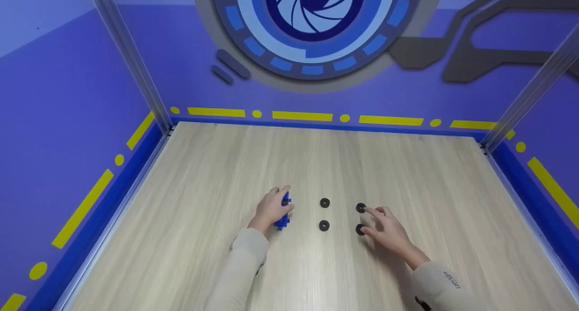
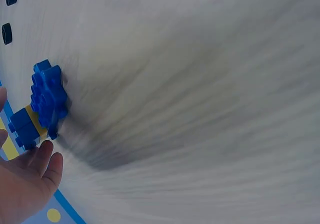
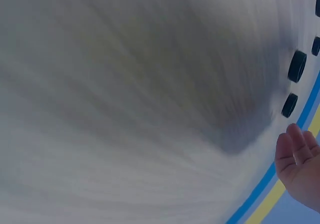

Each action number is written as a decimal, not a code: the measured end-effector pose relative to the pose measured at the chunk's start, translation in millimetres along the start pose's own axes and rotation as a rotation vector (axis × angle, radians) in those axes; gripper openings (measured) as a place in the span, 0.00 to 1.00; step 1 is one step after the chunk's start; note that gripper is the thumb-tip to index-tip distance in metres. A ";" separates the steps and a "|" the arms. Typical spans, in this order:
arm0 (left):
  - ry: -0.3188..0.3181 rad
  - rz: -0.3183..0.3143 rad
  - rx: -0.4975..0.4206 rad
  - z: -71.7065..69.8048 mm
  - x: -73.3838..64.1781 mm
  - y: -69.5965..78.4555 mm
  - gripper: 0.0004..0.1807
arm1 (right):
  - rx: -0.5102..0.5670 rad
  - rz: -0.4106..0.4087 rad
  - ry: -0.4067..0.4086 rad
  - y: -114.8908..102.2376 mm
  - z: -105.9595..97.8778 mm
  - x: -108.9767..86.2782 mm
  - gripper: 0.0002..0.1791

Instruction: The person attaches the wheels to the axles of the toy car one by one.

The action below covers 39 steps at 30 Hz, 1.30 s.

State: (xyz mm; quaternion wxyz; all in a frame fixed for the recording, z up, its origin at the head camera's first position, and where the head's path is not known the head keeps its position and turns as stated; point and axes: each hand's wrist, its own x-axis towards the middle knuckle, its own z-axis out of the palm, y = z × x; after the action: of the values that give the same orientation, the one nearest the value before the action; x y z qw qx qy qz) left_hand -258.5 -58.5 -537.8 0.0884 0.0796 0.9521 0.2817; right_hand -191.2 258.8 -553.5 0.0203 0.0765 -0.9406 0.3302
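Note:
A blue toy building-block piece [image 1: 282, 221] with studs lies on the table under my left hand [image 1: 271, 208], which hides its middle. In the left wrist view, the block piece [image 2: 50, 96] shows a yellow band, and the fingertips of the left hand [image 2: 35, 171] are right at its edge. My right hand [image 1: 385, 229] reaches in from the right, thumb and forefinger spread apart. Its forefinger is at a black toy wheel [image 1: 360, 208] and its thumb is at another black wheel [image 1: 359, 229]. Both wheels [image 3: 297, 66] lie just beyond the fingers in the right wrist view.
Two more black wheels, a far one [image 1: 325, 203] and a near one [image 1: 324, 225], lie between the hands. The wood-grain table [image 1: 325, 166] is bounded by purple-blue panels [image 1: 307, 105] with yellow markings. Metal posts [image 1: 135, 66] stand at its back corners.

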 end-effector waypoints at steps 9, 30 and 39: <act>0.047 -0.057 -0.004 9.7 -0.8 1.1 0.32 | 0.025 0.118 -0.050 -6.4 14.5 0.0 0.26; 0.236 -0.089 0.028 26.1 4.8 -0.3 0.22 | -0.050 0.119 -0.004 -2.3 30.1 -1.3 0.16; 0.259 -0.081 0.014 29.1 4.7 -0.9 0.22 | -0.059 0.105 0.010 -0.1 31.8 -2.4 0.16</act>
State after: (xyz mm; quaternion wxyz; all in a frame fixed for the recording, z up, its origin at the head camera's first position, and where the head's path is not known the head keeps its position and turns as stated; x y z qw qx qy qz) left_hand -257.0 -43.0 -562.9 -0.0246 0.0045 0.9599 0.2792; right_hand -188.5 239.1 -578.5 0.0098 0.0245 -0.9526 0.3032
